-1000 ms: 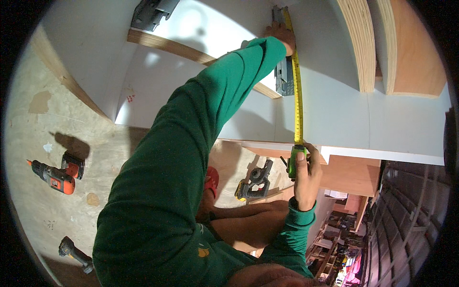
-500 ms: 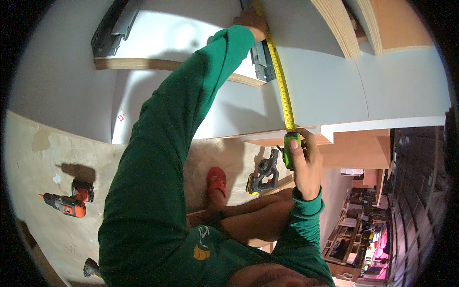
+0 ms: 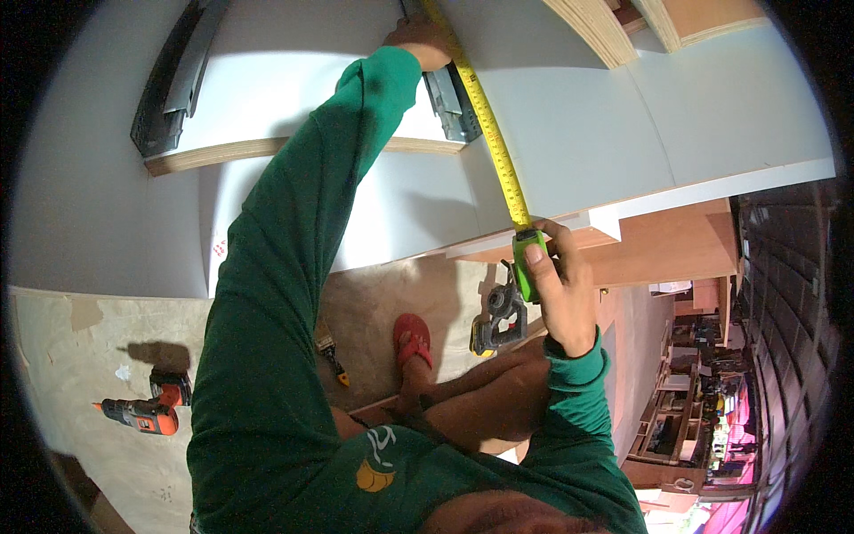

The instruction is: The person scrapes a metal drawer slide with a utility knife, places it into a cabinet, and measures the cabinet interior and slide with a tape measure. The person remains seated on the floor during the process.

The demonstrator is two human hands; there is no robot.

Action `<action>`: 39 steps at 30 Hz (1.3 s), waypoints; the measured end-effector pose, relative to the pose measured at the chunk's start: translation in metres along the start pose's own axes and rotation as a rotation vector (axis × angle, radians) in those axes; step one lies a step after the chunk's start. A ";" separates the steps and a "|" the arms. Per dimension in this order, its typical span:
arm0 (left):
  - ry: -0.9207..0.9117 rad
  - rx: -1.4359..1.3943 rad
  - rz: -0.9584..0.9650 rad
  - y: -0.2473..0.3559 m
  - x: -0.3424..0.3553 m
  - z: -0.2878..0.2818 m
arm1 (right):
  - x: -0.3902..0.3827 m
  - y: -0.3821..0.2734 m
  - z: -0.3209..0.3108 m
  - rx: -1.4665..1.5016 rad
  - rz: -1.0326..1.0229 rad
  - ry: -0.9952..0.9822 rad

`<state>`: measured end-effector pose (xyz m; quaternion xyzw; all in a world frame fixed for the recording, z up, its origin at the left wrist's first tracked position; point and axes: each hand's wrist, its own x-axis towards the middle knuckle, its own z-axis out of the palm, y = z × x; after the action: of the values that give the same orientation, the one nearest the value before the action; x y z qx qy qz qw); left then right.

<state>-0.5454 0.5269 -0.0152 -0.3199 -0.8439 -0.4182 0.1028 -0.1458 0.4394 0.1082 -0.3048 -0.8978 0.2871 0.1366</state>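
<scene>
My right hand (image 3: 567,294) is closed round the green and black case of a tape measure (image 3: 527,271), the thumb lying on its upper side. From the case a yellow blade (image 3: 492,142) stretches away along a white cabinet panel (image 3: 569,125). At the far end my left hand (image 3: 425,43) is closed at the blade, its fingertips partly hidden. Close by that hand runs a grey metal drawer slide (image 3: 452,109). A second drawer slide (image 3: 181,89) is fixed on the opposite side of the opening, behind a plywood edge (image 3: 218,157).
An orange and black cordless drill (image 3: 147,411) is on the floor at left. A brush (image 3: 332,358) and a black power tool with a yellow battery (image 3: 500,322) lie nearer my legs, around a red sandal (image 3: 412,336). Shelves with clutter (image 3: 694,400) stand at right.
The view has shifted, so the cabinet and both hands appear farther left. The brush on the floor has come into sight. Both hands keep their hold and the blade stays stretched out.
</scene>
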 end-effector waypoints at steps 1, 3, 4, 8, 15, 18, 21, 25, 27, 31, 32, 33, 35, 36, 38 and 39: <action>-0.008 0.002 0.011 -0.002 0.002 0.001 | 0.000 0.000 0.000 0.022 0.025 -0.005; -0.067 0.067 0.123 -0.007 0.008 0.001 | 0.000 0.000 -0.002 0.019 0.037 -0.022; -0.095 0.098 0.180 -0.009 0.010 0.001 | 0.000 -0.001 -0.003 0.020 0.037 -0.026; -0.080 0.077 0.114 -0.008 0.010 0.004 | 0.001 -0.004 0.000 -0.025 -0.004 -0.009; -0.028 0.173 0.326 -0.002 -0.001 -0.012 | 0.000 -0.003 0.005 -0.010 0.002 -0.003; -0.172 0.066 0.359 -0.005 -0.001 -0.026 | 0.002 -0.001 0.010 -0.014 -0.032 -0.003; -0.177 0.024 0.358 -0.006 -0.001 -0.030 | 0.003 -0.001 0.013 -0.086 -0.043 -0.017; -0.241 0.156 0.306 -0.002 -0.001 -0.024 | 0.002 0.000 0.015 -0.106 -0.012 -0.040; -0.199 0.078 0.242 -0.003 0.001 -0.020 | 0.002 0.000 0.017 -0.129 -0.030 -0.032; -0.253 0.078 0.283 -0.006 0.008 -0.012 | 0.002 0.002 0.021 -0.224 -0.053 -0.034; -0.269 0.080 0.296 -0.007 0.010 -0.009 | 0.002 0.002 0.023 -0.219 -0.060 -0.033; -0.285 0.079 0.308 -0.007 0.012 -0.007 | 0.001 0.003 0.024 -0.215 -0.065 -0.034; -0.315 0.077 0.343 -0.008 0.016 0.000 | 0.001 0.004 0.026 -0.214 -0.066 -0.034; -0.329 0.075 0.355 -0.008 0.019 0.003 | 0.001 0.004 0.026 -0.219 -0.062 -0.033; -0.357 0.073 0.386 -0.009 0.023 0.011 | 0.000 0.005 0.027 -0.218 -0.047 -0.038; -0.369 0.070 0.398 -0.010 0.024 0.014 | 0.000 0.005 0.027 -0.212 -0.038 -0.043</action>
<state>-0.5689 0.5443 -0.0202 -0.5463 -0.7830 -0.2950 0.0383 -0.1550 0.4311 0.0836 -0.2944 -0.9315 0.1941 0.0897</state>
